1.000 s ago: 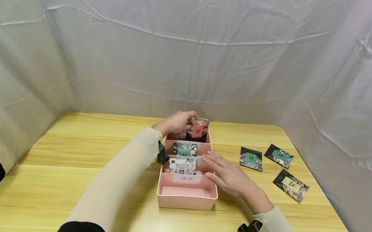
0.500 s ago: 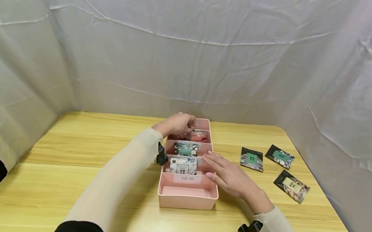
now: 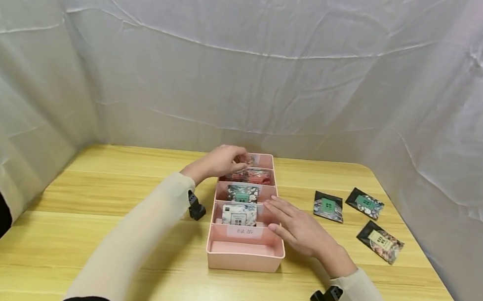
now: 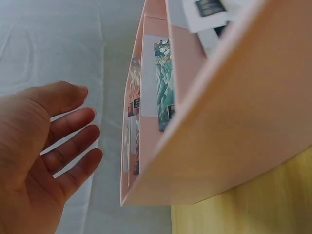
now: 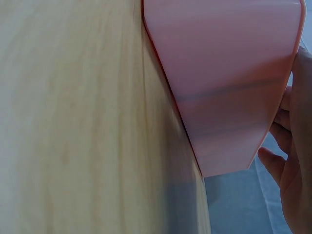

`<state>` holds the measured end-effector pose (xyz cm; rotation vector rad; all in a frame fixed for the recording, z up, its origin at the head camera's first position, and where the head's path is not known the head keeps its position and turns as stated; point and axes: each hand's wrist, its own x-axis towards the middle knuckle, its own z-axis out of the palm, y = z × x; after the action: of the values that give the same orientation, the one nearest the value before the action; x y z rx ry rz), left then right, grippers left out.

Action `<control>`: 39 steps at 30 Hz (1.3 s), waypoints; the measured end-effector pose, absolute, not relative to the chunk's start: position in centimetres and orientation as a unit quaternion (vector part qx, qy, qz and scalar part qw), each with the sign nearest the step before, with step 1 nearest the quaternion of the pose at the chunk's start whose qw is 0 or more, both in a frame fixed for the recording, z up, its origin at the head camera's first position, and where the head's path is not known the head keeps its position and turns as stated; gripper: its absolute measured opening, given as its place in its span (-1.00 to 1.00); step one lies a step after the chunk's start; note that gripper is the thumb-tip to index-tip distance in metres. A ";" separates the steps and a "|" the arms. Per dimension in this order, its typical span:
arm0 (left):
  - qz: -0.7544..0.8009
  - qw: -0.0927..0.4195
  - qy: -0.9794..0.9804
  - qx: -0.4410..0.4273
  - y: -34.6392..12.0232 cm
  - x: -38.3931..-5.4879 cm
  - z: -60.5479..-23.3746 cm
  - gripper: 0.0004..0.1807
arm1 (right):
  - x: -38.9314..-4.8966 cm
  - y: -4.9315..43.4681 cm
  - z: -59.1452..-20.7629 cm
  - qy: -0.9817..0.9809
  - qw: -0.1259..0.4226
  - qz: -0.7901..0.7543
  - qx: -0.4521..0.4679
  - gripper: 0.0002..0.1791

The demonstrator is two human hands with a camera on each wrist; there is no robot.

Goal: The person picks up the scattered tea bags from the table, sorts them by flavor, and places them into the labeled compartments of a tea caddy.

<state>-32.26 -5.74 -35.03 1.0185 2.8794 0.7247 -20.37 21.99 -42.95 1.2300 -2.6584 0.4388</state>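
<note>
holding nothing in the left hand (image 3: pixel 219 160), loosely curled above the far end of the pink box (image 3: pixel 244 262), near red packets (image 3: pixel 260 176) inside. resting the right hand (image 3: pixel 304 231), straight and empty, at the pink box's right edge, maybe to keep it still. keeping a green packet (image 3: pixel 243 194) and a white packet (image 3: pixel 239 215) apart inside the pink box, maybe by kind, with three dark packets (image 3: pixel 328 207) flat to its right.

Before you the divided box (image 3: pixel 245 263) stands on the table (image 3: pixel 106 195), the curtain (image 3: pixel 249 82) behind it. Packets (image 3: pixel 239 213) sit in the three compartments (image 3: pixel 264 216) behind its front one. Three loose packets (image 3: pixel 328 208) lie to its right (one nearer you). Your left hand (image 3: pixel 221 159) is by its far end, your right hand (image 3: pixel 301 229) at its right side.
</note>
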 end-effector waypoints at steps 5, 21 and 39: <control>0.257 -0.023 0.906 0.335 -6.9 -31.1 -35.2 -0.73 | -20.4 22.1 -42.8 -0.895 0.085 0.148 0.411 -0.39; 0.279 -0.052 0.902 0.326 -10.8 -26.0 -37.1 -0.52 | -20.2 22.4 -42.8 -0.895 0.092 0.135 0.416 -0.40; 0.250 -0.080 0.895 0.361 -12.8 -21.5 -39.6 -0.31 | -20.0 22.3 -42.8 -0.896 0.086 0.144 0.411 -0.40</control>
<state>-21.48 -12.77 -39.64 1.1951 2.9637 0.8267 -20.00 22.27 -42.82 1.2241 -2.6702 0.4279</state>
